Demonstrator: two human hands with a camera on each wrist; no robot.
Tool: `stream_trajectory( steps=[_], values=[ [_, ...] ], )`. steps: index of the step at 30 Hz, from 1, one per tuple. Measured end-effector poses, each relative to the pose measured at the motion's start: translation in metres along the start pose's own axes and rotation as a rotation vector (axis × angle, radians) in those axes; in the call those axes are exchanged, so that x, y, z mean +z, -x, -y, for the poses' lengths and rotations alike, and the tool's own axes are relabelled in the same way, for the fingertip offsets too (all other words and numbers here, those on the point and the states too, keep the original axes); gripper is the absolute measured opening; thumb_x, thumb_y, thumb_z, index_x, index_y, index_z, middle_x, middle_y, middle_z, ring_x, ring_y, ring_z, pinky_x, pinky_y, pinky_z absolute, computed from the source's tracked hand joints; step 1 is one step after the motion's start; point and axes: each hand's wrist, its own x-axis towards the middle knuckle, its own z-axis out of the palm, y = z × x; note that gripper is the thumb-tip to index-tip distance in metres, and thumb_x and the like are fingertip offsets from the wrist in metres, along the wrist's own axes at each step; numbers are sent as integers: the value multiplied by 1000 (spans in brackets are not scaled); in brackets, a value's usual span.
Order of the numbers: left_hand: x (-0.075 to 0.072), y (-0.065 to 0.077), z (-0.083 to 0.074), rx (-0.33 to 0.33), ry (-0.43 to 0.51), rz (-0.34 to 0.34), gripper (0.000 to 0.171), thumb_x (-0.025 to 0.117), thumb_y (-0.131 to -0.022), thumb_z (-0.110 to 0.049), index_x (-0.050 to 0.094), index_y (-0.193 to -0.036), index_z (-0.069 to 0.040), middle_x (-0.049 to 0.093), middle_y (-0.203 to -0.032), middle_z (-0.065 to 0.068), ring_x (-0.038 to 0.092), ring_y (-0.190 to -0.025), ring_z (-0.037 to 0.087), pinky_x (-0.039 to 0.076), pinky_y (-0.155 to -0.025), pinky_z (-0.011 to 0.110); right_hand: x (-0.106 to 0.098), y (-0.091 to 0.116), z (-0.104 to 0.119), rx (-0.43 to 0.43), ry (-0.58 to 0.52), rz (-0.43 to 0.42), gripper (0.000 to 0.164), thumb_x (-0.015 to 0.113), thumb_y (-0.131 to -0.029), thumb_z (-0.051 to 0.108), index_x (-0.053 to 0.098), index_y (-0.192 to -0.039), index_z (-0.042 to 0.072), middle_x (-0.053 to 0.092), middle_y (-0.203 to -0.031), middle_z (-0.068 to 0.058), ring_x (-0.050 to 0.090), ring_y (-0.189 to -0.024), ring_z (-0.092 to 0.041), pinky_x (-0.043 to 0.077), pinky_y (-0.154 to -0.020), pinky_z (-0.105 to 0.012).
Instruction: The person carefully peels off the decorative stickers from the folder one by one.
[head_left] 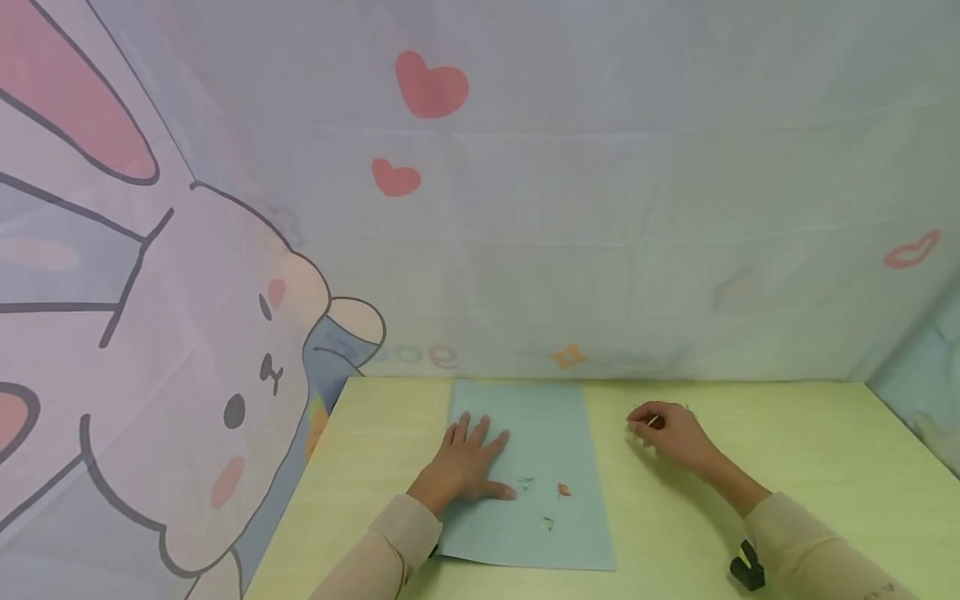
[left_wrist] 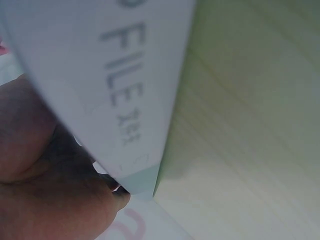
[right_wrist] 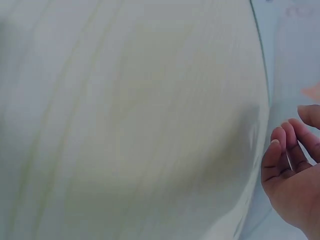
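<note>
A pale blue file folder (head_left: 536,433) lies flat on the table, with small plant-like pieces on its lower half. One is an orange flower (head_left: 564,490); a thin green sprig (head_left: 547,523) lies below it. My left hand (head_left: 468,467) rests on the folder's left side, fingers spread and thumb pointing at the pieces. In the left wrist view, the folder's lettered underside (left_wrist: 125,85) shows beside the hand. My right hand (head_left: 671,433) is over the table to the right of the folder, thumb and forefinger pinching something small, thin and pale, mostly hidden by the fingers.
The yellow wood-grain table (head_left: 810,467) runs back to a printed cloth (head_left: 600,208) hanging behind it. Small dark marks show beyond my right hand. A black strap end (head_left: 747,568) hangs beneath the right sleeve (head_left: 810,542).
</note>
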Motion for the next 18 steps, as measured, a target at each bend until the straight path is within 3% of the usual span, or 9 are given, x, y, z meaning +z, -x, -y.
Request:
stream_trajectory(
  steps=[7, 18],
  values=[
    [0, 0, -1, 0, 6, -1, 96, 74, -89, -67, 40, -166, -21, 25, -174, 16, 13, -160, 47, 19, -127, 59, 19, -3, 22, -89, 38, 37, 20, 71, -103, 17, 76, -114, 1, 72, -98, -2, 65, -82, -16, 54, -67, -29],
    [0, -1, -1, -11, 14, -7, 96, 74, -89, -67, 40, -166, -21, 25, -174, 15, 13, -160, 46, 19, -127, 59, 40, 0, 38, -156, -20, 132, 16, 71, -103, 15, 75, -114, 3, 70, -95, 0, 66, -81, -16, 54, -66, -29]
  ],
)
